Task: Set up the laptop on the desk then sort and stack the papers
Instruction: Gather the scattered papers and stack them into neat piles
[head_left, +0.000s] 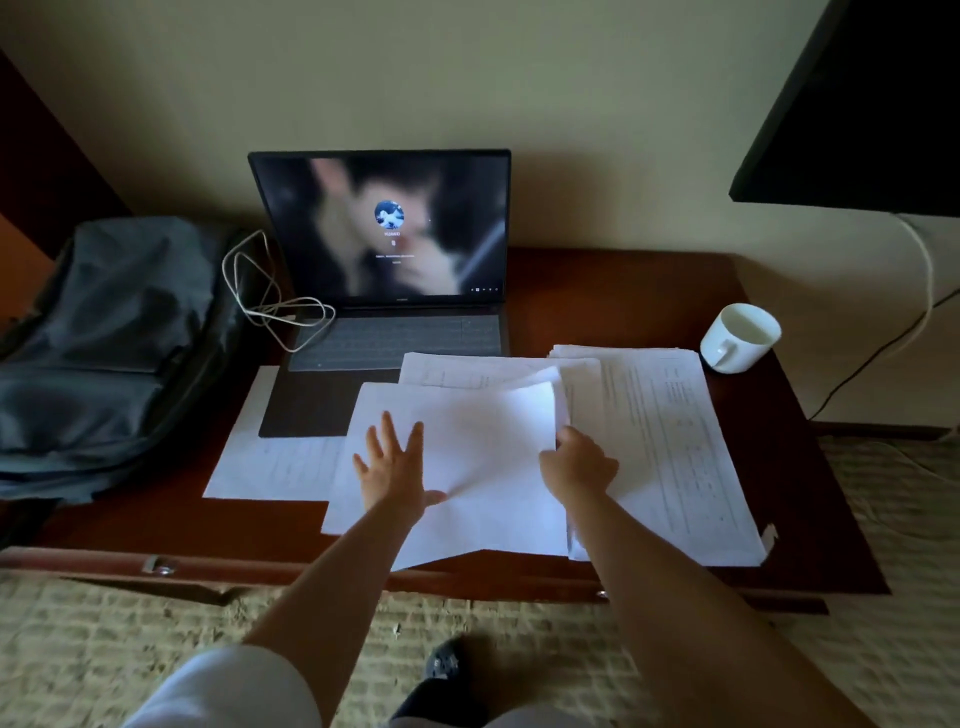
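An open laptop (384, 244) stands at the back of the dark wooden desk (623, 301), its screen lit with a login page. White papers lie spread in front of it. My left hand (389, 462) presses flat with spread fingers on a blank sheet (488, 441). My right hand (576, 462) grips that sheet's right edge, which curls upward. To the right lies a thick stack of printed papers (670, 441). One more printed sheet (270, 462) lies at the left, partly under the laptop.
A grey backpack (104, 338) covers the desk's left side. A white cable (265, 301) loops beside the laptop. A white mug (737, 338) stands at the right rear. A dark screen (857, 104) hangs on the wall at upper right. Patterned carpet (156, 623) lies below.
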